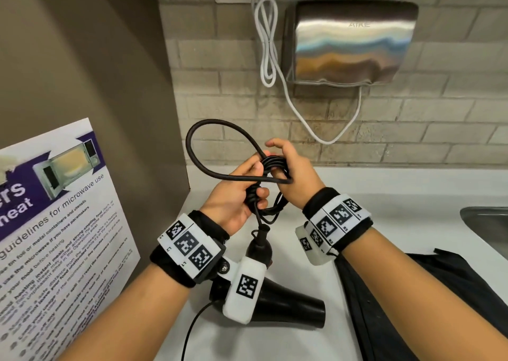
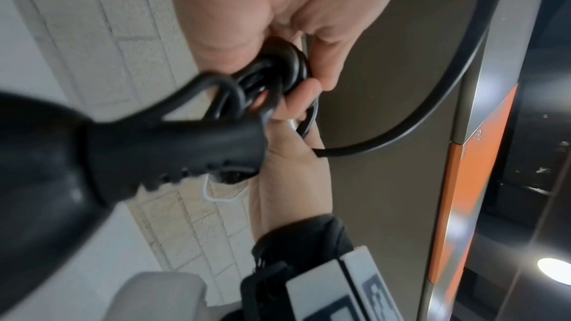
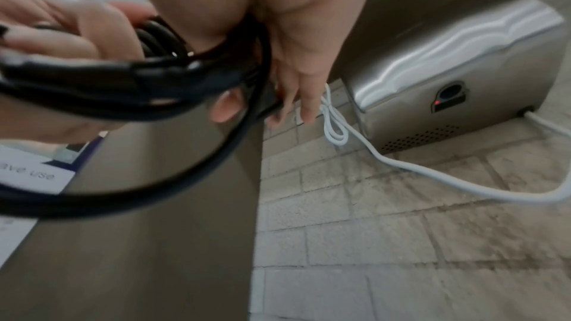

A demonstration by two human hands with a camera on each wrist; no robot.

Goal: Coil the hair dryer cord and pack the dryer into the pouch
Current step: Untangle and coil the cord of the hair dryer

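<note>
Hands meet above the white counter [image 1: 384, 184], both raised at about the same height with the wrists angled inward toward each other. Each wrist carries a black band with white marker blocks. The left hand [image 1: 236, 195] sits palm toward the right, its fingers curled around a bundle of black cord [image 1: 270, 168], thumb pressed on top of the strands. The right hand [image 1: 291, 173] comes in from the other side, back of the hand up, with its thumb hooked through the coils; its index finger sticks up and out past the bundle, while the other fingers curve loosely over the cord. In the right wrist view, 2 of those fingers hang fairly straight beyond the strands, so the hold looks light and rests mainly on the thumb.

1 large loop of the cord stands out to the left of the hands, arcing up against the brown wall panel and crossing back under the right hand. Below the left hand, the cord runs down into the handle of the black hair dryer [image 1: 275, 303], which lies on the counter partly hidden by the left wrist camera, nozzle pointing right. A black pouch [image 1: 412, 305] lies flat on the counter under the right forearm, just beside the dryer.

A steel hand dryer [image 1: 346, 41] hangs on the tiled wall behind, with a white cable [image 1: 265, 44] looped beside it. A microwave poster [image 1: 55, 223] leans at the left.
</note>
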